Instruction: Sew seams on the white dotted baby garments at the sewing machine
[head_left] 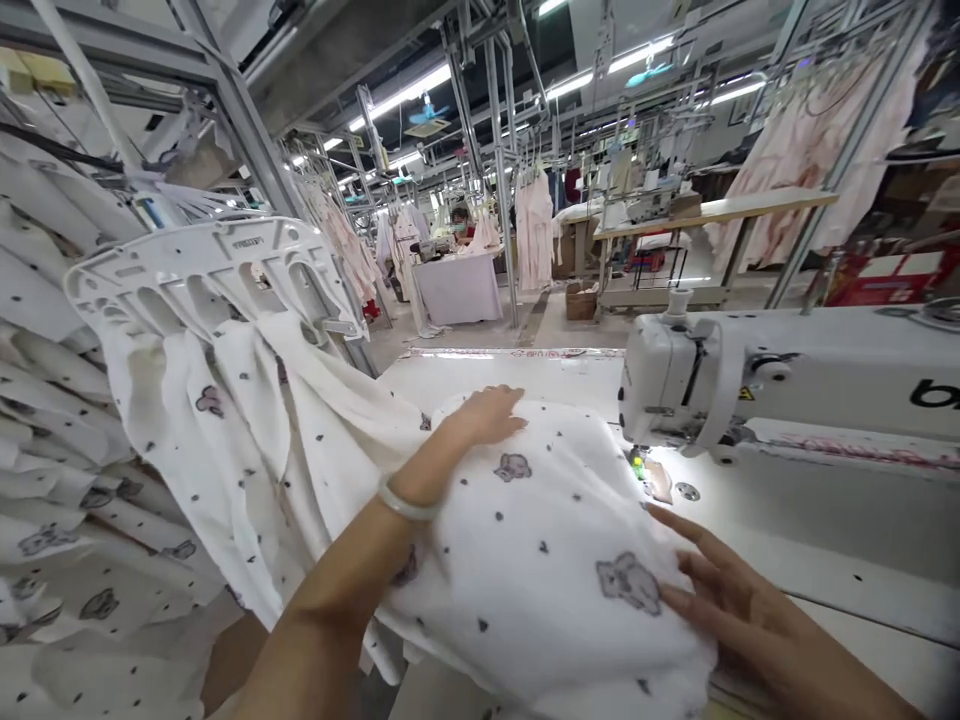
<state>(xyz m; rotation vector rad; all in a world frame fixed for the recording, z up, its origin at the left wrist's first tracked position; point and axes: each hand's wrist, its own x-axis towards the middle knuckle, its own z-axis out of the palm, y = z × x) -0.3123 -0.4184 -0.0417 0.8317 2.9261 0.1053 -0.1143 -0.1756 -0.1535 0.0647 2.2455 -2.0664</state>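
White fabric [540, 510] printed with grey bears and small dark marks lies spread over the sewing table in front of me. My left hand [491, 415] rests flat on its far part, fingers stretched out; a pale bangle [405, 503] circles that wrist. At the fabric's right edge is my right hand [739, 600], its fingers apart, with the thumb touching the cloth beside a printed bear. Just beyond it stands a white sewing machine [675, 380], whose lit needle area [649, 475] lies close to the fabric's edge.
A white plastic hanger rack [217, 260] at the left holds gathered pieces of similar printed fabric. More printed cloth [75, 540] hangs at the far left. Metal posts [499, 190], other worktables [720, 212] and hanging pink garments [534, 230] stand farther back.
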